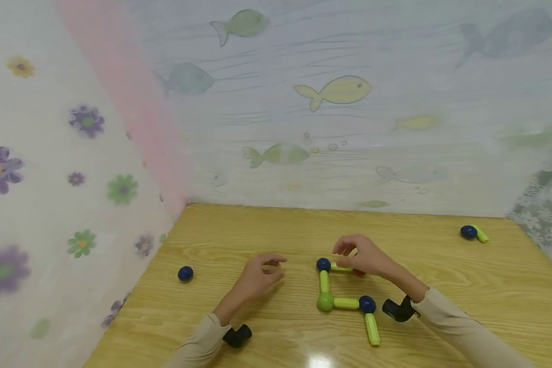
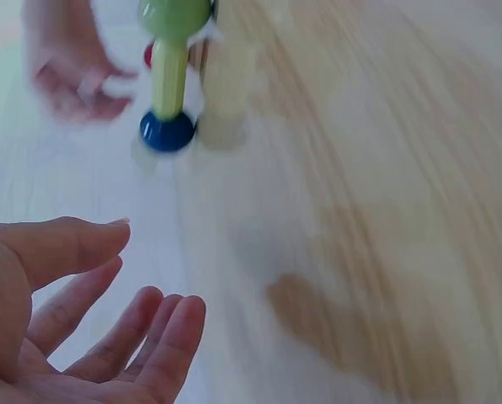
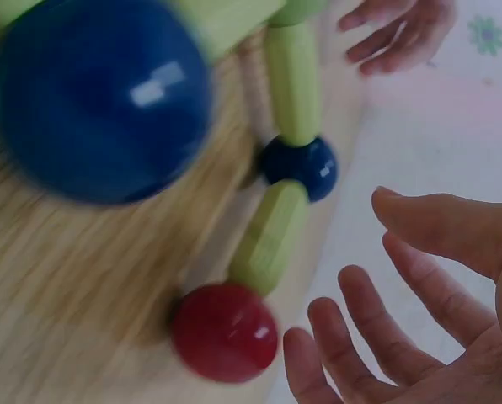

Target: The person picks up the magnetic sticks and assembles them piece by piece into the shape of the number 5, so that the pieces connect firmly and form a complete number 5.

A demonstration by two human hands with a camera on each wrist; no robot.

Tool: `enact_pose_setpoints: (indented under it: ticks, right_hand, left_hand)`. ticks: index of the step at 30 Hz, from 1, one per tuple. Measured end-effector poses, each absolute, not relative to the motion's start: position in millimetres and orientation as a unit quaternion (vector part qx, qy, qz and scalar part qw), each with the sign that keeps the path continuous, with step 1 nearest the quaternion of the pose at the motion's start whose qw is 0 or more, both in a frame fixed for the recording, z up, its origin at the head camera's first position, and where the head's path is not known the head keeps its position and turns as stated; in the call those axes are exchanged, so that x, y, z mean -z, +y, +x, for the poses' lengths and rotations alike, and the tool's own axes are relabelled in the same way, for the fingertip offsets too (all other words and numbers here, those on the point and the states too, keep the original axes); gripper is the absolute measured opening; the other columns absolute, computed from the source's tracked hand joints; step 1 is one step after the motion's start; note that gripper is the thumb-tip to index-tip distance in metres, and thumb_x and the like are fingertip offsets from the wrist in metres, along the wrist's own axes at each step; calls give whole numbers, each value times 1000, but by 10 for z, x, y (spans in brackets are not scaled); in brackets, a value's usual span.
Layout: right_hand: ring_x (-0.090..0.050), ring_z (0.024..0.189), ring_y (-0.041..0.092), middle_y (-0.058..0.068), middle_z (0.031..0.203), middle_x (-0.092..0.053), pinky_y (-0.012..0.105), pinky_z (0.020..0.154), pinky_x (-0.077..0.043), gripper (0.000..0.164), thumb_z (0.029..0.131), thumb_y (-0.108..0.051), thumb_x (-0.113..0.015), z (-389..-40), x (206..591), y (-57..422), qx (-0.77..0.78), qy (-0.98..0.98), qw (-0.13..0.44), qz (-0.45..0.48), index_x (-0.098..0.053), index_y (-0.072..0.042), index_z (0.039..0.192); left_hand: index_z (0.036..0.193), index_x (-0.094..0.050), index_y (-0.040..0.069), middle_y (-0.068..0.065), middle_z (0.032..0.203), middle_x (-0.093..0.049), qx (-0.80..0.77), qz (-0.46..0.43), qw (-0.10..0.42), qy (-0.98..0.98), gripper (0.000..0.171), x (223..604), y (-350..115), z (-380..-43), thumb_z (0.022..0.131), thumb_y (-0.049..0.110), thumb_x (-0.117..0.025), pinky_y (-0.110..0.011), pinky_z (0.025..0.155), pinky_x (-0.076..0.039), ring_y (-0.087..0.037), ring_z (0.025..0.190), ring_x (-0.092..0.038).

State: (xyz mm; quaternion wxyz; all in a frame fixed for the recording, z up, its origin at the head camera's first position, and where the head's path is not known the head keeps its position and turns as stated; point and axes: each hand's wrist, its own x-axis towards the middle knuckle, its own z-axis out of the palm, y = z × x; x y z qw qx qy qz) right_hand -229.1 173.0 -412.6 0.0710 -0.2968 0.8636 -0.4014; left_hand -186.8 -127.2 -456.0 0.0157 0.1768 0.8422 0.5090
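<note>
A chain of yellow-green rods and coloured balls lies on the table. In the head view it runs from a blue ball (image 1: 323,264) down a rod (image 1: 324,282) to a green ball (image 1: 325,301), across to another blue ball (image 1: 367,304) and down a last rod (image 1: 372,329). A red ball (image 3: 225,332) ends the far rod (image 3: 269,238), mostly hidden behind the right hand in the head view. My right hand (image 1: 365,255) hovers by that red end, fingers loosely bent and holding nothing. Left of the chain, my left hand (image 1: 257,276) is held with fingers apart, nothing between them.
A loose blue ball (image 1: 185,273) lies on the table (image 1: 239,225) at the left. At the far right sits another blue ball (image 1: 468,232) with a yellow-green rod (image 1: 481,234) beside it. Cloth walls with fish and flowers stand behind and left.
</note>
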Motion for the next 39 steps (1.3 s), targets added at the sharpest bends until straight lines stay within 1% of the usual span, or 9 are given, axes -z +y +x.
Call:
enact_pose_setpoints:
  ticks: [6, 12, 16, 19, 23, 26, 30, 35, 39]
  right_hand:
    - [-55, 92, 34, 10, 99, -60, 42, 73, -50, 16, 80, -1, -72, -2241, 4238, 1961, 371, 885, 41, -278, -66, -4, 94]
    - [-57, 86, 28, 8, 94, -61, 32, 68, -52, 11, 80, -3, -74, -2236, 4350, 2070, 372, 889, 13, -267, -67, -7, 88]
    - [-59, 82, 23, 4, 88, -63, 28, 66, -52, 8, 80, -7, -75, -2248, 4407, 2083, 373, 894, -3, -248, -68, -9, 84]
    - [-60, 78, 19, 0, 83, -63, 27, 65, -51, 9, 80, -10, -76, -2267, 4433, 2086, 369, 901, -12, -226, -67, -12, 79]
    - [-60, 75, 17, -2, 78, -63, 29, 64, -48, 10, 80, -13, -77, -2299, 4441, 2089, 367, 909, -15, -196, -67, -13, 76]
    - [-59, 75, 17, -2, 78, -64, 30, 64, -48, 10, 81, -14, -76, -2330, 4439, 2086, 368, 913, -10, -176, -67, -12, 77]
    - [-59, 74, 17, -1, 78, -64, 31, 63, -47, 10, 82, -16, -75, -2378, 4441, 2079, 372, 915, -9, -156, -67, -11, 78]
    - [-60, 77, 19, 0, 81, -65, 32, 65, -48, 10, 82, -19, -75, -2436, 4445, 2091, 373, 915, -9, -152, -69, -12, 80]
    - [-62, 81, 23, 5, 87, -66, 34, 68, -51, 12, 81, -16, -76, -2458, 4434, 2148, 385, 908, 4, -163, -70, -7, 86]
  left_hand:
    - [118, -64, 5, -11, 121, -58, -504, 137, -32, 852, 34, 4384, -1786, -1708, 85, 5, -70, -35, 80, -53, -34, 107, -57]
    - [120, -63, 10, -12, 127, -54, -492, 76, -44, 866, 35, 4173, -2269, -1559, 86, 13, -71, -30, 79, -54, -35, 108, -58]
    - [119, -64, 12, -13, 127, -54, -437, 78, -101, 890, 33, 4115, -2541, -1502, 87, 15, -70, -36, 78, -54, -36, 107, -57]
    - [119, -64, 8, -18, 128, -53, -388, 71, -134, 909, 33, 4129, -2714, -1491, 87, 13, -70, -46, 80, -52, -38, 111, -53]
    - [119, -63, 0, -26, 131, -48, -358, 42, -112, 926, 36, 4174, -2887, -1482, 85, 9, -71, -54, 81, -49, -45, 115, -45]
    - [119, -62, -2, -28, 130, -46, -364, 18, -70, 929, 37, 4216, -2961, -1473, 84, 8, -71, -51, 82, -50, -47, 115, -45]
    - [118, -63, -2, -28, 126, -49, -392, -6, -33, 919, 35, 4300, -2999, -1505, 85, 7, -71, -45, 81, -52, -45, 112, -49]
    - [116, -65, -2, -26, 123, -54, -415, -29, -32, 909, 33, 4424, -2980, -1574, 83, 3, -71, -41, 82, -53, -41, 109, -54]
    - [111, -67, 0, -25, 118, -57, -411, -20, -47, 910, 31, 4473, -2902, -1617, 81, 3, -74, -40, 81, -53, -40, 106, -57]
